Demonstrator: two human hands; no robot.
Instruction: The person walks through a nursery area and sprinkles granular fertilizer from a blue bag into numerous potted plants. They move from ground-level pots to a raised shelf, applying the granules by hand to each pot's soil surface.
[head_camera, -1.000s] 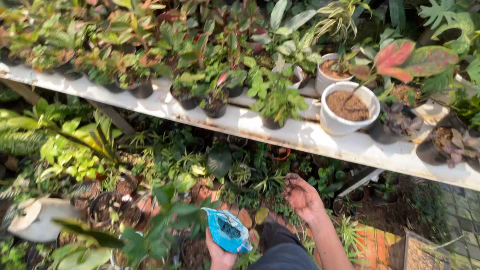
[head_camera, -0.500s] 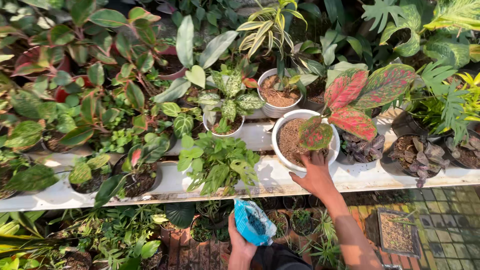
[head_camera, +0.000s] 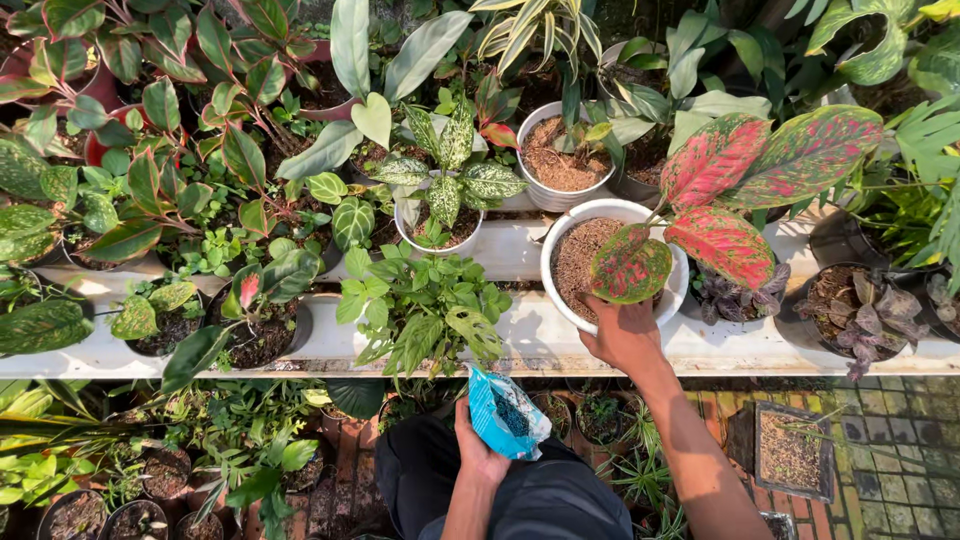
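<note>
A person's right hand (head_camera: 625, 335) rests against the near rim of a white pot (head_camera: 560, 235) filled with brown growing medium, fingers spread over the edge and partly tucked under a red-and-green speckled leaf (head_camera: 630, 265), so whether they press into the medium cannot be told from this angle; the left hand (head_camera: 478, 455) is closed around a small blue packet (head_camera: 505, 415), held open-topped above the lap with dark granules showing inside; the pot stands on a long white shelf (head_camera: 530, 340) at the person's front, its plant spreading broad pink-red leaves (head_camera: 760, 175) to the right; just left of it on the same shelf sits a bushy green plant (head_camera: 425, 305), and behind that a smaller white pot with a white-spotted plant (head_camera: 450, 185); a second white pot of brown medium (head_camera: 560, 160) stands farther back; dark pots with purplish foliage (head_camera: 860, 310) line the shelf's right end, and red-veined plants (head_camera: 150, 170) crowd the left; below the shelf, small potted greens (head_camera: 210, 470) cover the ground beside a brick-paved patch (head_camera: 890, 440)
</note>
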